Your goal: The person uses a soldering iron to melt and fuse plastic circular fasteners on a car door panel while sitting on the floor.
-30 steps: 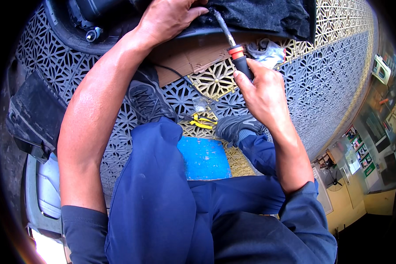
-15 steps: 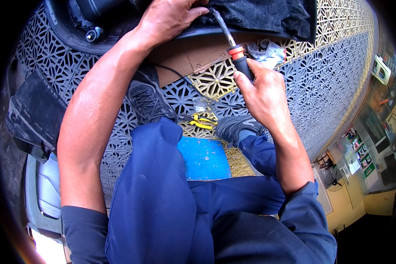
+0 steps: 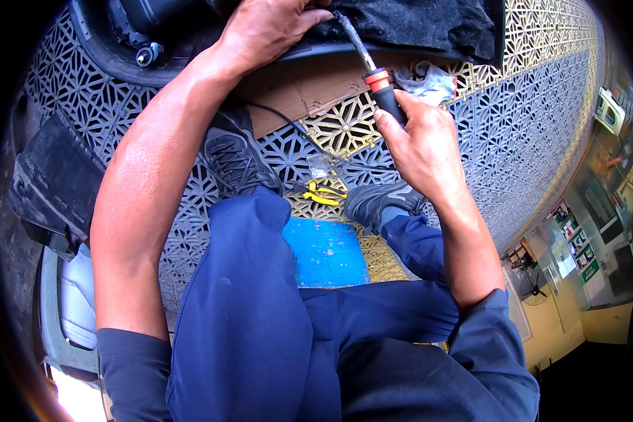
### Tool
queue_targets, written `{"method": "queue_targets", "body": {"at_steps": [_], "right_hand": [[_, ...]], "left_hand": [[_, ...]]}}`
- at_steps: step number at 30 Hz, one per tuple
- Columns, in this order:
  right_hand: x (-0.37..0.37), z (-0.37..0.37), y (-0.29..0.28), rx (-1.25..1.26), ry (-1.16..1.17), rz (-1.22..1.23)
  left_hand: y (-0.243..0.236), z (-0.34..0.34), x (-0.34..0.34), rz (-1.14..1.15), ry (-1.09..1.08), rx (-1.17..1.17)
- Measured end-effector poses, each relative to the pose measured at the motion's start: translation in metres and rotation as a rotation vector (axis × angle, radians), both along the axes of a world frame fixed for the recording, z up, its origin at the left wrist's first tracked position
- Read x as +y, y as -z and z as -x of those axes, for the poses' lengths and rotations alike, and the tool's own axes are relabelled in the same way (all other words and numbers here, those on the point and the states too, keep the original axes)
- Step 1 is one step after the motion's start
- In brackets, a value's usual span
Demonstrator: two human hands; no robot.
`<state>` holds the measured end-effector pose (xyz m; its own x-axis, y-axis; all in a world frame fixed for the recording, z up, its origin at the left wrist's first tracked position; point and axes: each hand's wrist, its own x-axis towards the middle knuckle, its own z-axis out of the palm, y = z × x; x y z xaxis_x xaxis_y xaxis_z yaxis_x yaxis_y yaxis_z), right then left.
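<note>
Right hand (image 3: pixel 420 144) clenched around the black handle of a screwdriver (image 3: pixel 375 77) with an orange collar, its shaft angled toward 11 o'clock, where the tip meets black fabric (image 3: pixel 429 24). Left hand (image 3: pixel 267 28) at 12 o'clock, fingers curled and pressing on the fabric's edge beside the shaft. Yellow pliers (image 3: pixel 321 195) lie on the patterned floor (image 3: pixel 513 126) between the shoes.

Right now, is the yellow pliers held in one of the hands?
No, the yellow pliers lie on the patterned floor between the shoes, while the right hand grips a black-handled tool.
</note>
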<state>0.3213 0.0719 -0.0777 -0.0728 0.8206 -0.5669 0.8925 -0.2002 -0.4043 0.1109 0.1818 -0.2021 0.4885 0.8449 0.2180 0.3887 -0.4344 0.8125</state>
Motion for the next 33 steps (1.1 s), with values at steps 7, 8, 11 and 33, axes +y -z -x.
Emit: {"method": "queue_targets", "body": {"at_steps": [7, 8, 11, 33], "right_hand": [[0.002, -0.001, -0.001, -0.013, -0.011, 0.027], [0.002, -0.001, -0.001, -0.016, -0.017, 0.025], [0.003, -0.001, -0.001, -0.022, -0.033, 0.015], [0.010, 0.002, -0.042, 0.070, 0.100, 0.172]], "left_hand": [[-0.003, 0.000, 0.000, 0.009, -0.001, 0.011], [-0.003, 0.000, 0.000, 0.017, -0.004, 0.018], [-0.003, -0.001, 0.000, 0.035, -0.002, 0.005], [-0.006, 0.009, 0.000, -0.042, 0.033, -0.010]]}}
